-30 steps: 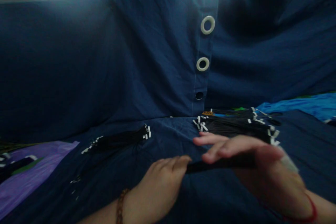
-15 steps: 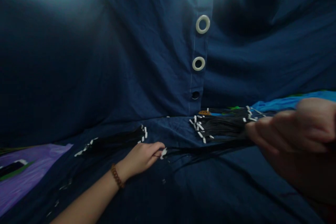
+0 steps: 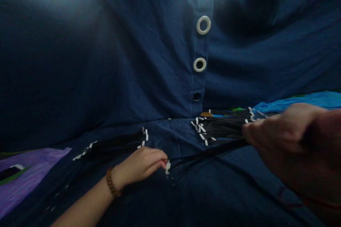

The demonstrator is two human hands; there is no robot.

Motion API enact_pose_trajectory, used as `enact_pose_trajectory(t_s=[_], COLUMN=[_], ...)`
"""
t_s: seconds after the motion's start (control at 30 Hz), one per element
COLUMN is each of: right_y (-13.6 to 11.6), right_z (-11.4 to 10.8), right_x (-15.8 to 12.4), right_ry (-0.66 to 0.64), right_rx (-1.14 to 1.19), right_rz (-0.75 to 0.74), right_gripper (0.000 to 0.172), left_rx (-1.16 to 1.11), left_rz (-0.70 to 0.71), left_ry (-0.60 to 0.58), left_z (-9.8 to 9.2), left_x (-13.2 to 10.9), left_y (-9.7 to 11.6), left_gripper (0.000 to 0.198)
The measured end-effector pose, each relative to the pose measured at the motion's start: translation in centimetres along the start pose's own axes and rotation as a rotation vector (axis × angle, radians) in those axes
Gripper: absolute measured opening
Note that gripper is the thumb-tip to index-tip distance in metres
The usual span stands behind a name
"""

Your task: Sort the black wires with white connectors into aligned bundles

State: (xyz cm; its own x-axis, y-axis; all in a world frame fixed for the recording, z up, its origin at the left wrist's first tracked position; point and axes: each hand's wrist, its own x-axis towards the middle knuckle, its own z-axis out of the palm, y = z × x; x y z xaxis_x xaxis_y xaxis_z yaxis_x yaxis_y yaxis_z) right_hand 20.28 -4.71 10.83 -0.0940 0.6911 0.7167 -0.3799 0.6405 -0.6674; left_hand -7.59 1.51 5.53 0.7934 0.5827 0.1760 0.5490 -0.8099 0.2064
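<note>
My left hand (image 3: 140, 165) is closed in a pinch on the white-tipped end of a black cord bundle (image 3: 205, 153) low in the middle. The bundle stretches rightward, slightly raised, to my right hand (image 3: 290, 138), which is closed around its other end close to the camera. A beaded bracelet sits on my left wrist. Behind the stretched bundle lies a pile of black cords with white tips (image 3: 223, 126). A second, smaller pile of the same cords (image 3: 117, 143) lies just beyond my left hand.
Everything rests on a dark blue cloth (image 3: 106, 78) that rises like a backdrop and has white eyelet rings (image 3: 204, 25) down a seam. A purple sheet (image 3: 29, 170) lies at the left, a bright blue one (image 3: 301, 101) at the right.
The hands were close together on the bundle a second ago; since then they pulled apart, the left going left and down, the right rising toward the camera, drawing the cords out straight.
</note>
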Motion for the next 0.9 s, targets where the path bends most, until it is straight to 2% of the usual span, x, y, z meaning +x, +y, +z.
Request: enact_pose_trajectory(t_s=[0.13,0.37,0.47,0.6,0.73,0.8,0.9], right_y=[2.2,3.2,3.5,3.7,2.8,2.4,2.0], right_z=[1.1,0.9,0.8,0.9,0.8,0.6,0.2], right_x=[-0.2,-0.8,-1.0,-1.0,-0.3,0.0,0.3], right_ry=[-0.081,-0.21,-0.244,-0.32,-0.376,-0.347,-0.261], right_rx=[0.107,0.205,0.236,0.334,0.578,0.793,1.096], right_rz=[0.018,0.148,0.208,0.362,0.537,0.59,0.589], right_gripper=[0.037,0.037,0.036,0.037,0.046,0.048,0.044], left_rx=[-0.073,-0.242,-0.321,-0.434,-0.472,-0.459,-0.45], left_rz=[0.021,-0.11,-0.128,-0.161,-0.23,-0.247,-0.256], left_ry=[0.021,0.217,0.225,0.164,0.146,0.158,0.152], left_z=[0.1,-0.4,-0.7,-1.0,-0.8,-0.6,-0.2], left_x=[0.3,0.2,0.4,0.3,0.2,0.3,0.3], left_y=[1.2,0.7,0.8,0.7,-0.3,-0.8,-1.1], left_gripper=[0.019,0.024,0.024,0.027,0.029,0.029,0.029])
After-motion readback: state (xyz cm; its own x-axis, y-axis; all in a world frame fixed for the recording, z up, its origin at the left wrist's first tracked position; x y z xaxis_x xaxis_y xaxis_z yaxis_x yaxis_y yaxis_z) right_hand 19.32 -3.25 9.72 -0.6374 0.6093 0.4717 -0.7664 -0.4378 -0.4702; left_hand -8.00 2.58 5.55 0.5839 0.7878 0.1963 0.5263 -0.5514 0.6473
